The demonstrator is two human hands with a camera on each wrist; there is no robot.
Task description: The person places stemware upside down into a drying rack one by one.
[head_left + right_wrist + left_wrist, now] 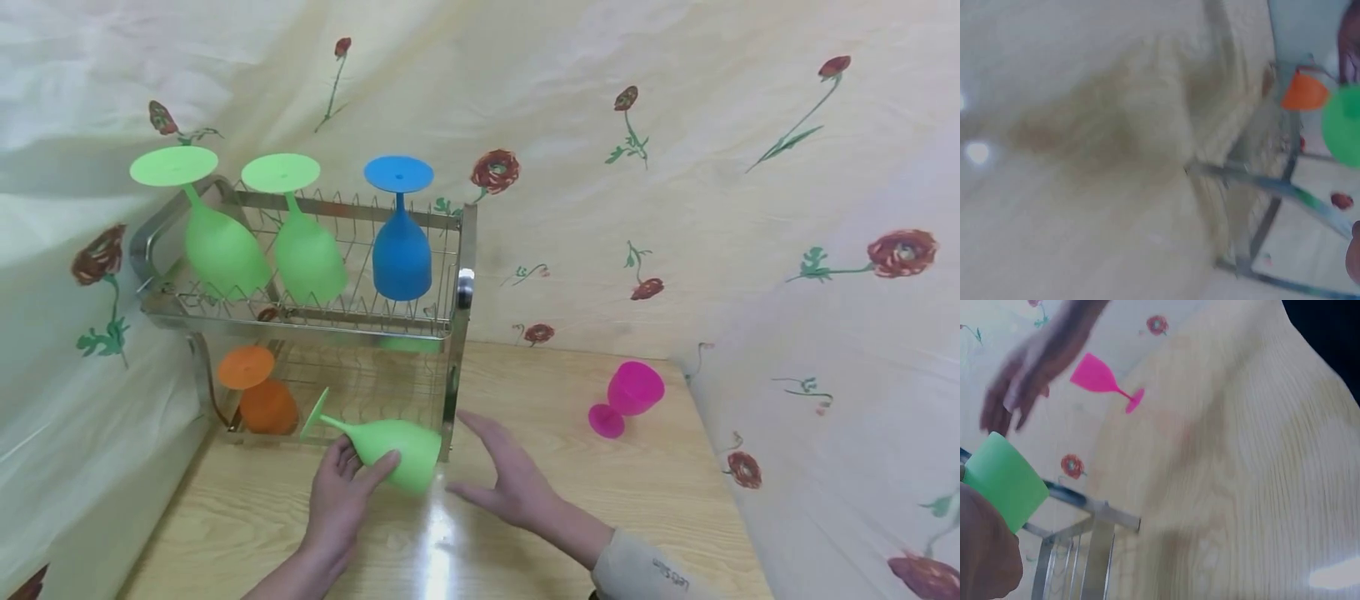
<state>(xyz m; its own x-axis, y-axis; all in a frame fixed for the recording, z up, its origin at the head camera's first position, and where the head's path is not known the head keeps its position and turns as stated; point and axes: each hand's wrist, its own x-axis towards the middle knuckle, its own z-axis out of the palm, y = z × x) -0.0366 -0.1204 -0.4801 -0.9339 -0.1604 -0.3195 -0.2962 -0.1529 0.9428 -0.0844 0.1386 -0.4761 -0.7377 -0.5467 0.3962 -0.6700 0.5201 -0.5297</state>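
Note:
In the head view my left hand [337,500] grips a light green plastic goblet [401,450] by its bowl, thumb across the near side. The goblet lies tilted on its side in front of the rack's lower tier, foot to the left and mouth to the right. The left wrist view shows the green bowl [1007,481] above that hand. My right hand [517,483], fingers spread and holding nothing, is just right of the goblet's mouth, near the metal dish rack's [300,321] right post. Part of the goblet [1344,125] is at the right wrist view's edge.
Upside down on the upper tier stand two green goblets [225,250] [307,258] and a blue goblet [402,258]. An orange goblet [268,407] is inverted on the lower tier. To the right, a pink goblet [635,389] lies on the wooden table [570,467]. Flowered cloth surrounds it.

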